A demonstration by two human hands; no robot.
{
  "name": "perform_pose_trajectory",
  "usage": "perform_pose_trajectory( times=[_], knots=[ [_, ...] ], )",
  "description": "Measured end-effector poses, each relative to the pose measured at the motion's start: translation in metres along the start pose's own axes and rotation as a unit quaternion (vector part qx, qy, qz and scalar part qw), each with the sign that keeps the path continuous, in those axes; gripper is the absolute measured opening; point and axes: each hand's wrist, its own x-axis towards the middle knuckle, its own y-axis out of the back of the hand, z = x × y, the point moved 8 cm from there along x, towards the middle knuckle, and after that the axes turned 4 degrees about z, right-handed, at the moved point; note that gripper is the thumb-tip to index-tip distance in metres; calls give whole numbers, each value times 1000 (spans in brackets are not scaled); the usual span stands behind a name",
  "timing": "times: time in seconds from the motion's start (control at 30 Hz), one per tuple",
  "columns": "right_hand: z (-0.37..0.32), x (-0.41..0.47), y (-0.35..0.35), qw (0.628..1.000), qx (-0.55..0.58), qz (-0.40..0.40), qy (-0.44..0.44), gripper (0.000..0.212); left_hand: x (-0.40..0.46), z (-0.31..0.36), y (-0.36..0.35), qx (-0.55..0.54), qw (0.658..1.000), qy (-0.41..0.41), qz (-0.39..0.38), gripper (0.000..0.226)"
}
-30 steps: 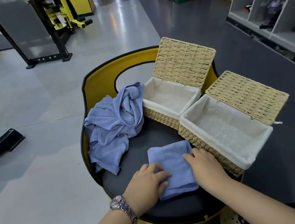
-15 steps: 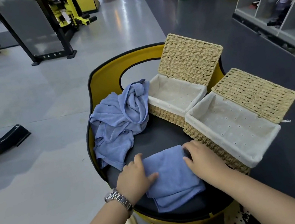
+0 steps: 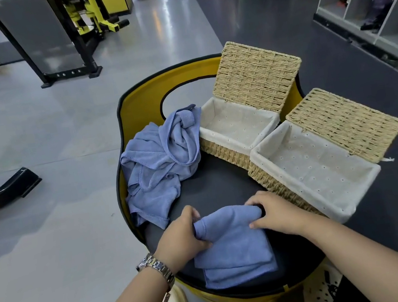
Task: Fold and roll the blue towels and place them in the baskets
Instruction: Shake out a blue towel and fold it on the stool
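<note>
On black seat [image 3: 219, 184], left hand [image 3: 181, 238] and right hand [image 3: 274, 213] grip folded towel's [image 3: 232, 245] rolled edge.

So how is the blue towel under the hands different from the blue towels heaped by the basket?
The folded blue towel lies flat in neat layers, its far edge being rolled by the left hand and right hand. The crumpled blue towels sit in a loose, wrinkled heap that no hand touches, leaning against the far woven straw basket. Both are the same blue cloth on the black round seat.
</note>
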Motion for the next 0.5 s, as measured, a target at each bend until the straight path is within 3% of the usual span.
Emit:
perform_pose_trajectory(
  times=[0.07,0.17,0.3,0.4,0.5],
  knots=[
    [-7,-3,6,999,34,21,27,25,3,5,6,-12,999,-37,14,40],
    [-23,-12,18,993,75,53,68,30,8,12,15,-23,991,-119,48,31],
    [-42,-26,29,986,11,91,141,31,1,24,17,83,970,-214,75,38],
    [-42,-35,13,973,-82,39,214,33,-7,21,10,159,954,-248,58,39],
    [-30,-38,4,968,-133,1,211,33,-14,19,11,182,952,-244,28,27]
  ],
)
